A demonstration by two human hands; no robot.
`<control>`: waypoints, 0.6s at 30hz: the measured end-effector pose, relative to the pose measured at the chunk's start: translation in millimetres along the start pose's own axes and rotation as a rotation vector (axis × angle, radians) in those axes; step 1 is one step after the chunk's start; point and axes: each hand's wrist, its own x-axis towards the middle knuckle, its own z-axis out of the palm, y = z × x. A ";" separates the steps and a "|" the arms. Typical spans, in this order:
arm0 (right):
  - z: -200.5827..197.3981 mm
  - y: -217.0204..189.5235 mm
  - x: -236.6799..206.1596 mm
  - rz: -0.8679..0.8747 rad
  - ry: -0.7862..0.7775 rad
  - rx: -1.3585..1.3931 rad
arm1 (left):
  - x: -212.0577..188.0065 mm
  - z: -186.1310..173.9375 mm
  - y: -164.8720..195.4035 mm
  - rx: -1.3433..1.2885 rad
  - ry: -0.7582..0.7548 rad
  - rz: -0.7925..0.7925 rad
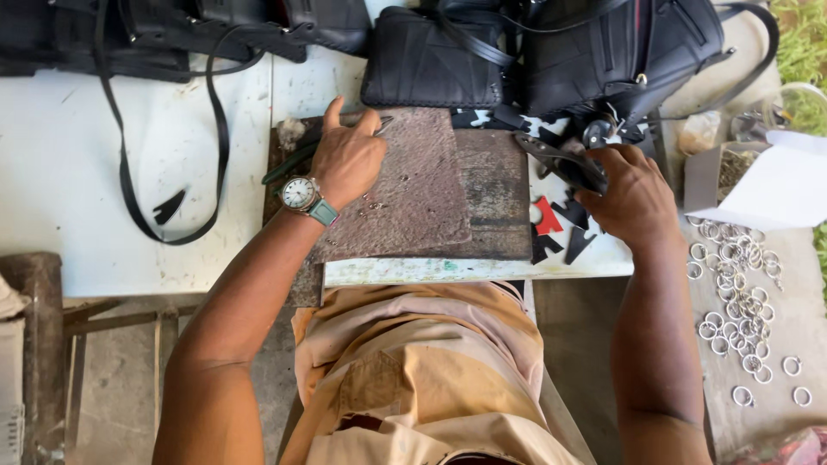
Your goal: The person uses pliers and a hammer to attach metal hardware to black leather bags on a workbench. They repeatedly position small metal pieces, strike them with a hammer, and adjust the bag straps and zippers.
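My left hand (347,157), with a wristwatch on a green strap, rests on a worn brown cutting board (448,194) and pinches a thin metal tool (379,127) near the board's far edge. My right hand (631,191) is closed on dark pliers-like hand tool (560,161) at the board's right edge. Small black and red cut leather pieces (556,231) lie just below that hand. Tiny metal bits are scattered on the board beside my left wrist.
Black leather bags (534,52) and straps (129,181) lie along the far side of the white table (103,172). Several metal rings (741,293) are spread on a surface at the right, next to a folded white sheet (775,185).
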 end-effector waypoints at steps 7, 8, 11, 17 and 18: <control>14.4 -13.0 25.4 0.020 -0.104 -0.180 | 8.9 10.8 1.2 0.142 0.060 0.103; 18.4 -13.4 28.8 0.016 -0.100 -0.196 | 10.5 11.1 3.3 0.174 0.040 0.111; 29.6 -11.6 33.9 -0.020 -0.096 -0.233 | 10.4 7.4 10.2 0.246 -0.040 0.102; 33.6 -4.8 38.9 -0.006 -0.070 -0.205 | 17.7 -8.5 10.8 0.170 -0.112 0.065; 33.9 -4.6 37.6 0.024 -0.059 -0.175 | 17.9 -9.9 9.3 0.149 -0.114 0.065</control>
